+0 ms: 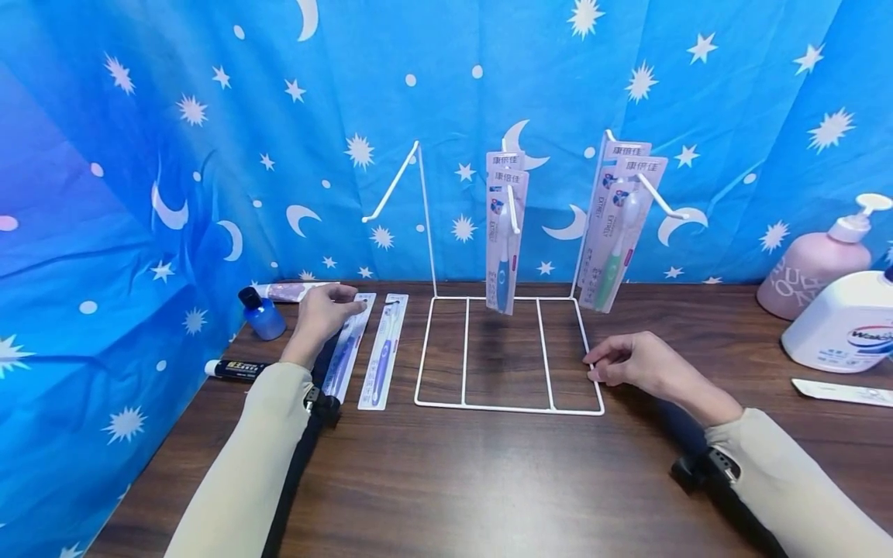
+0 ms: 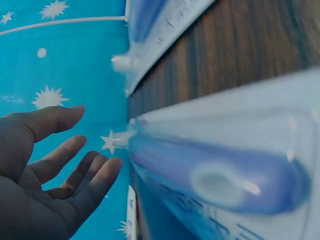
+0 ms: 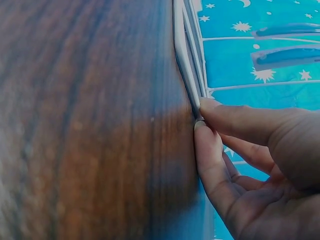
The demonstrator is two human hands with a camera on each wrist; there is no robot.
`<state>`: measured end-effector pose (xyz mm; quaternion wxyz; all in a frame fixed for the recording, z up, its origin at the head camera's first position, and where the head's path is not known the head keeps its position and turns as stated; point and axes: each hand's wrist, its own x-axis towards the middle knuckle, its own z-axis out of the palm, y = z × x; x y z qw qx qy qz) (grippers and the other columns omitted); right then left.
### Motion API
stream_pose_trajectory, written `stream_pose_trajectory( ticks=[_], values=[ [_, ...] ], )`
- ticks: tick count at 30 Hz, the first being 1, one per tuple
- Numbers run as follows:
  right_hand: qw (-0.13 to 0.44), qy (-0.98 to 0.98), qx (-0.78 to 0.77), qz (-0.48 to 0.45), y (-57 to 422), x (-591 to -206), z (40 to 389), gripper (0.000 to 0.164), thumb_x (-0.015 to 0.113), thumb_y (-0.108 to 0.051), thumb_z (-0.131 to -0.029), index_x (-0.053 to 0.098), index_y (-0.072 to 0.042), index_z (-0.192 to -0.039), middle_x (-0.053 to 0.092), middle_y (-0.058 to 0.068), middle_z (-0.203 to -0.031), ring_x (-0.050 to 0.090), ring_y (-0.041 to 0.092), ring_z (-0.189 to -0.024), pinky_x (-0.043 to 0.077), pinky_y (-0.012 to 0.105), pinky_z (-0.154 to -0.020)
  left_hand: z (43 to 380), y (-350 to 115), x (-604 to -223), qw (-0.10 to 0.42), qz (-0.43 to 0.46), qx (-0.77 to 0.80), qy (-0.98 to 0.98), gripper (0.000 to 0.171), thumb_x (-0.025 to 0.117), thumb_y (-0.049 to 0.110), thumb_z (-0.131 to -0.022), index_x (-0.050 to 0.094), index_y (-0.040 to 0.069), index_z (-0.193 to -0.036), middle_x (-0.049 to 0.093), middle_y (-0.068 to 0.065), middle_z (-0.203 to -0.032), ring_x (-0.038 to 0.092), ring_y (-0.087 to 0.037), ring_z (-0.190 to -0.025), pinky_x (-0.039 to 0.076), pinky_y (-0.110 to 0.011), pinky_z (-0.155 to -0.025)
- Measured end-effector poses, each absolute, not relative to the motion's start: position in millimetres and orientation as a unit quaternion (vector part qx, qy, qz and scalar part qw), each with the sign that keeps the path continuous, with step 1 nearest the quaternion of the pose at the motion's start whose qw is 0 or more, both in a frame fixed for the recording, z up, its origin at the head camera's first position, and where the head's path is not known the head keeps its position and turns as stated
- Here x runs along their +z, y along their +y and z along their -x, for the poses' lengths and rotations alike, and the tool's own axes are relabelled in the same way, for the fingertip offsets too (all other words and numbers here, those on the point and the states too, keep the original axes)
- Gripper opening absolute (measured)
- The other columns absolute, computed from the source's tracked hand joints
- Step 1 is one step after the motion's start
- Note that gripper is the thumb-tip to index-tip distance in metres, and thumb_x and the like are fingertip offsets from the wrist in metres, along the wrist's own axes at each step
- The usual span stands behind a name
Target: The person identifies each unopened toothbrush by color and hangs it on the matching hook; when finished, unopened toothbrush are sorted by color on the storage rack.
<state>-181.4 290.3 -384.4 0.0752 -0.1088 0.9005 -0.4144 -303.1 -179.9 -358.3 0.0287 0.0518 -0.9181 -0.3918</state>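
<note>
My left hand (image 1: 324, 314) is over the far end of a packaged toothbrush (image 1: 346, 349) lying on the table. In the left wrist view its thumb and fingers are spread, with nothing between them. A second toothbrush pack (image 1: 384, 353), with a purple handle, lies just to the right. At the middle stands a white wire display rack (image 1: 509, 408) with hooks. My right hand (image 1: 638, 363) pinches the right side wire of its base between thumb and fingertip. Blue toothbrush packs (image 1: 504, 271) hang on the middle hook, green ones (image 1: 614, 263) on the right; the left hook is bare.
A blue bottle (image 1: 265, 318), a pinkish tube (image 1: 286, 291) and a black tube (image 1: 237, 370) lie about the left hand. At the right are a pink pump bottle (image 1: 812, 271), a white bottle (image 1: 837, 325) and a flat white packet (image 1: 844, 392). A blue curtain (image 1: 446, 101) hangs behind.
</note>
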Motion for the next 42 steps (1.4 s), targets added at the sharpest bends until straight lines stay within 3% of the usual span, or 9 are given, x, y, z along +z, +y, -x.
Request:
stream_pose_trajectory(
  ticks=[14, 20, 33, 42],
  values=[
    [0.072, 0.898, -0.419, 0.112, 292, -385, 181, 0.017, 0.071, -0.005, -0.085, 0.072, -0.002, -0.102, 0.070, 0.005, -0.083, 0.063, 0.018, -0.071, 0.052, 0.027, -0.064, 314, -182, -363, -0.032, -0.118, -0.372, -0.920, 0.036, 0.075, 0.024, -0.084, 0.067, 0.003, -0.112, 0.060, -0.016, -0.117, 0.059, -0.029, -0.095, 0.047, -0.043, -0.086],
    [0.072, 0.896, -0.424, 0.112, 293, -386, 180, 0.018, 0.073, -0.006, -0.084, 0.072, -0.001, -0.102, 0.070, 0.005, -0.083, 0.063, 0.017, -0.070, 0.052, 0.028, -0.063, 317, -181, -369, -0.022, -0.105, -0.358, -0.927, 0.030, 0.077, 0.021, -0.082, 0.072, 0.002, -0.105, 0.061, -0.016, -0.117, 0.065, -0.025, -0.088, 0.048, -0.038, -0.081],
    [0.078, 0.897, -0.421, 0.106, 290, -385, 183, 0.019, 0.073, -0.007, -0.085, 0.072, -0.002, -0.102, 0.070, 0.005, -0.083, 0.062, 0.018, -0.071, 0.051, 0.027, -0.064, 313, -183, -371, 0.022, -0.100, -0.338, -0.936, 0.024, 0.075, 0.024, -0.084, 0.075, 0.004, -0.096, 0.066, -0.013, -0.106, 0.053, -0.027, -0.095, 0.043, -0.039, -0.076],
    [0.075, 0.897, -0.423, 0.107, 291, -384, 181, 0.019, 0.074, -0.009, -0.084, 0.072, -0.002, -0.102, 0.070, 0.005, -0.082, 0.064, 0.017, -0.070, 0.051, 0.028, -0.063, 291, -167, -344, 0.052, -0.083, -0.360, -0.928, 0.023, 0.071, 0.033, -0.087, 0.075, 0.013, -0.099, 0.065, -0.009, -0.112, 0.052, -0.028, -0.106, 0.037, -0.047, -0.092]
  ],
)
